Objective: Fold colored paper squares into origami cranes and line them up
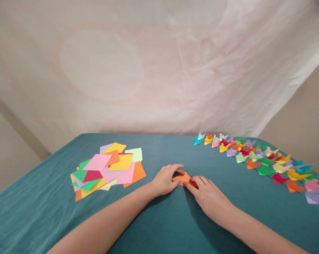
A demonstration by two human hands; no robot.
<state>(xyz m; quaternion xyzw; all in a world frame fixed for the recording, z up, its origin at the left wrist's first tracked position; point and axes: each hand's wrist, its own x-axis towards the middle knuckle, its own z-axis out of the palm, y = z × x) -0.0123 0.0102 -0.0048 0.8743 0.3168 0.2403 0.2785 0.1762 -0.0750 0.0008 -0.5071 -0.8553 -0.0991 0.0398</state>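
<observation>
A partly folded orange paper (184,177) lies flat on the teal tablecloth (161,218) in front of me. My left hand (165,179) rests at its left side, fingers curled over the paper's top edge and pinching it. From the right, my right hand (205,191) lies low on the cloth with its fingertips pressed onto the paper's right corner. Both forearms reach in from the bottom of the view.
A loose pile of coloured paper squares (107,169) lies to the left. Several folded paper birds (265,158) in many colours run in rows along the right side toward the table edge. A pale wrinkled sheet (159,70) hangs behind the table.
</observation>
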